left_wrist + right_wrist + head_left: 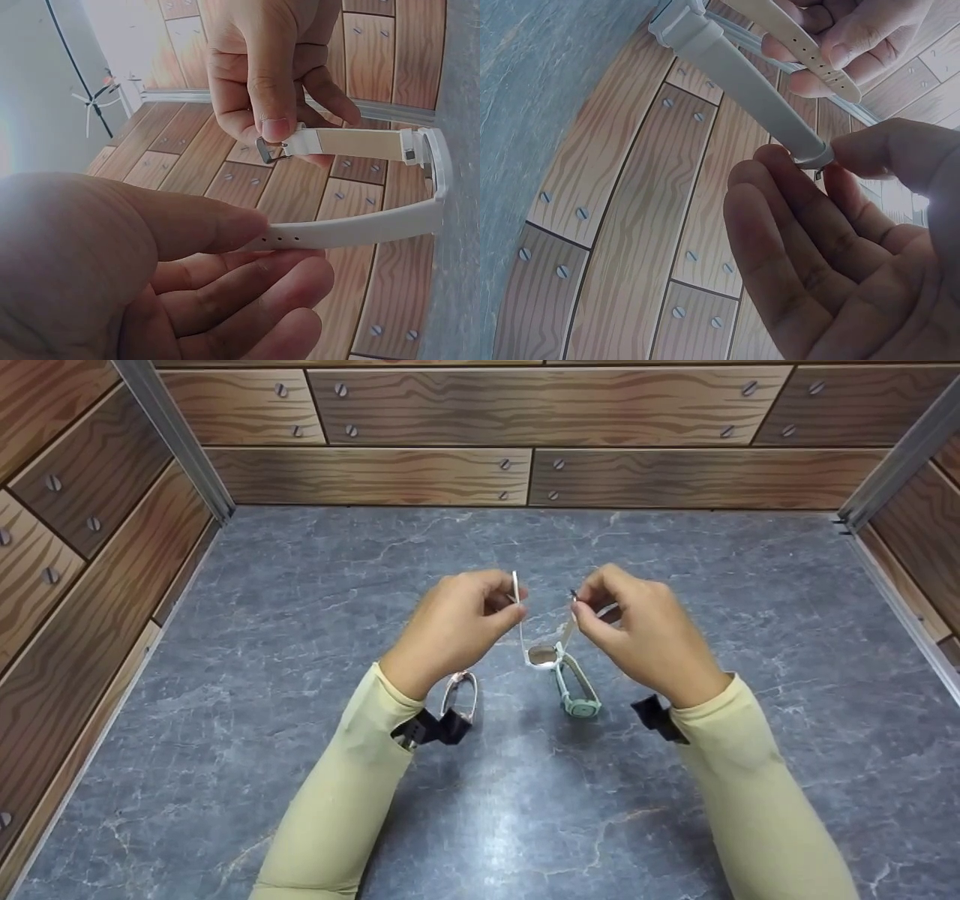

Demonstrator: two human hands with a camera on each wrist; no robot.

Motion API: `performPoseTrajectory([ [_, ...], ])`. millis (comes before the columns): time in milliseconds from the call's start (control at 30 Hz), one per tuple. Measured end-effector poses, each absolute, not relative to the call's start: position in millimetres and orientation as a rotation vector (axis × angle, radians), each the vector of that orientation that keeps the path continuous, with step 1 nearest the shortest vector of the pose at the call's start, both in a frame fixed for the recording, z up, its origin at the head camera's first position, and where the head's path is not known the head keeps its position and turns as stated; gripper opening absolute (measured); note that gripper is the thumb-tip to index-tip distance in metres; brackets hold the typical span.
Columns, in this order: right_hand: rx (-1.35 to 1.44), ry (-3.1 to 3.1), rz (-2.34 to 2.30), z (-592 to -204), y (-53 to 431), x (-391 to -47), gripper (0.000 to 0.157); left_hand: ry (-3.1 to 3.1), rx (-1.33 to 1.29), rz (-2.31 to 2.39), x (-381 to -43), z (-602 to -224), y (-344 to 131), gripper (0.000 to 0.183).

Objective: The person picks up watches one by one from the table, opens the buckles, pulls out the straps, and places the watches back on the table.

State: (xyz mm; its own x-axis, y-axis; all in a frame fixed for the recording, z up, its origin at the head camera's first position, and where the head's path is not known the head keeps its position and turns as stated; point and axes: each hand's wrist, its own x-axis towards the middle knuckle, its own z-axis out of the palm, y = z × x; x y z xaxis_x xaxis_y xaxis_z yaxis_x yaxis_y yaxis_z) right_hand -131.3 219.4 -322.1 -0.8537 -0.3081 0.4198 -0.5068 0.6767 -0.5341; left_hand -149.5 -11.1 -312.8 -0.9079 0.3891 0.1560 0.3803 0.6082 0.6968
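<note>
A white wristwatch (543,656) hangs between both hands, its strap undone and its case lowest, close over the tabletop. My left hand (466,615) pinches the strap end with the punched holes (300,234) between thumb and fingers. The buckle end is pinched by my right hand (637,622), and the metal buckle (271,150) pokes out beside the thumb. In the head view a mint-green watch (582,706) sits just in front of the white one. Near my left wrist stands a pinkish watch (460,696), partly hidden behind the black wrist camera.
The grey marbled tabletop (300,607) spreads around the hands. Wood-patterned panels (525,405) wall it at the back and both sides, with metal corner posts (180,442) between them.
</note>
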Motion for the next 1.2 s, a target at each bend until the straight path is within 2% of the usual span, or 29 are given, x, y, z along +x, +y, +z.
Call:
performPoseTrajectory([
  [467, 0.709, -2.639, 0.955, -320.8, 220.0, -130.6, 0.002, 2.802, 0.65, 1.186, -147.0, -311.3, -10.4, 0.01],
  [833, 0.717, -2.642, 1.01, -322.7, 220.1, -132.5, 0.008, 2.81, 0.678, 1.177, -147.5, -313.3, -9.2, 0.007],
  [1067, 0.726, -2.661, 1.002, -324.3, 220.0, -134.9, 0.016, 2.81, 0.671, 1.139, -148.9, -313.9, -10.3, 0.013],
  [1200, 0.739, -2.704, 0.972, -326.6, 220.6, -136.2, 0.014, 2.788, 0.687, 1.091, -149.6, -316.3, -11.2, 0.012],
])
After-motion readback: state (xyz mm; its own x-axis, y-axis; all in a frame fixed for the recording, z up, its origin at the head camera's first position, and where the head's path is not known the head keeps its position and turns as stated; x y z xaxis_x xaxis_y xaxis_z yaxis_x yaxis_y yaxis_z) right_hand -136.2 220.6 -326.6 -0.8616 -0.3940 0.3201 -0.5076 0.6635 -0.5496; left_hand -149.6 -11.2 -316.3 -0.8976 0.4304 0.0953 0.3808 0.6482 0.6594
